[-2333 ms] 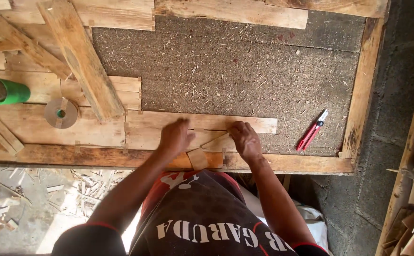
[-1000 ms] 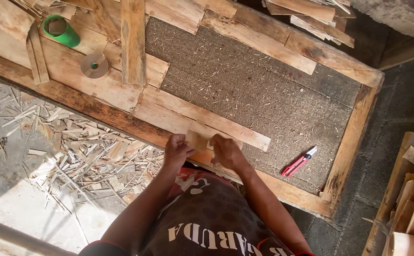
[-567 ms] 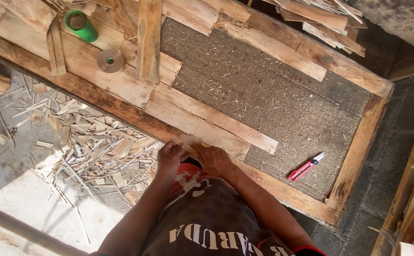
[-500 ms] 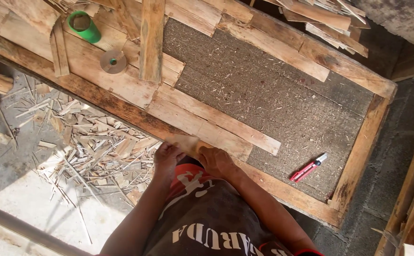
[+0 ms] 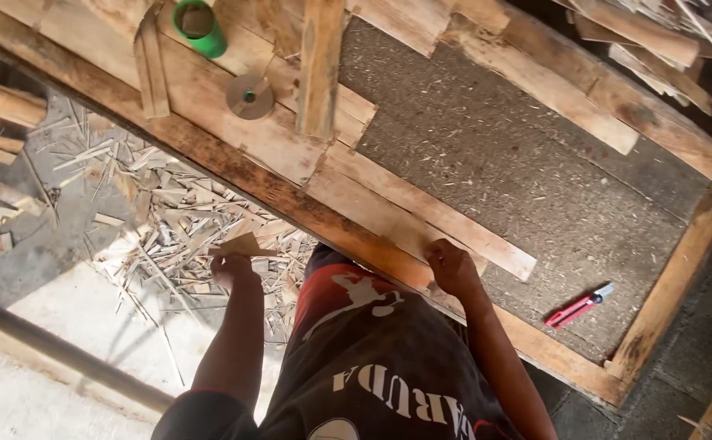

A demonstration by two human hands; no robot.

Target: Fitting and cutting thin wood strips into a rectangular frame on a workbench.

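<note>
Head view: the right hand (image 5: 452, 267) is pressed down on a pale wooden strip (image 5: 421, 210) at the near edge of the frame (image 5: 234, 167), and its fingertips are hidden under the knuckles, so how wide they are spread cannot be told. The left hand (image 5: 231, 269) is seen out over the floor, fingers pinched on a small thin wood offcut (image 5: 240, 245); the fingers' undersides are out of sight. Both forearms are partly covered by the dark printed shirt.

Half a second ago both hands were kept close together at the frame's edge; now the left has been swung away to the side with the offcut, over the heap of wood shavings (image 5: 160, 220).

The panel inside the frame is filled with coarse, fibrous brown board (image 5: 535, 163). A red utility knife (image 5: 577, 305) is left lying on it, well apart from the right hand. A green cylinder (image 5: 199, 26) and a flat round disc (image 5: 249, 96) are set on the planks at the far end.
</note>
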